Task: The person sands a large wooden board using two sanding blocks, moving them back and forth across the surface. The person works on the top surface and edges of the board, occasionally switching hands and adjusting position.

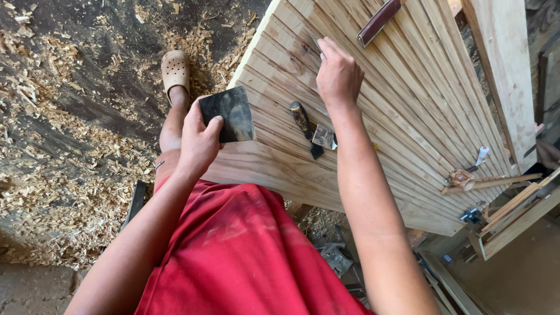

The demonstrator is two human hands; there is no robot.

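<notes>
Wooden panel bears a chisel; left hand fingers grip a dark sheet.

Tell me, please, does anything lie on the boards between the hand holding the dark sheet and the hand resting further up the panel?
Yes. A dark-handled tool and a small scrap block lie on the slatted wooden panel, between the left hand gripping the dark sheet and the right hand pressed on the boards.

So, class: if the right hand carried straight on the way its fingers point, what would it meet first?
The right hand rests on the slatted wooden panel, fingers pointing up the boards. Going on, it would probably slide over bare slats; the dark reddish bar lies slightly to one side, though depth is uncertain.
</notes>
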